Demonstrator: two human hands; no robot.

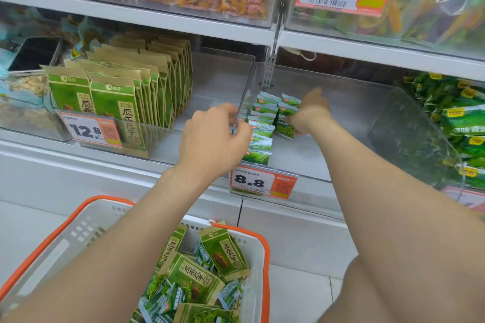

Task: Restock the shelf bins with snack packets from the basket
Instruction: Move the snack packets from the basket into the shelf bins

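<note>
Two hands in clear bin (299, 157). Right hand (311, 113) grips clutch of small green packets (286, 123), upright, just right of standing row (259, 134). Row runs front-to-back along divider (245, 102). Left hand (214, 141) has fingers curled at divider beside row; gripping or only steadying, can't tell. Right hand nearer gap, so likely next: press clutch leftward against row. Basket (266, 252) below, well stocked.

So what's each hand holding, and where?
Right hand pinches a small green packet by its right edge; left hand grips the clear divider at its top edge.
</note>
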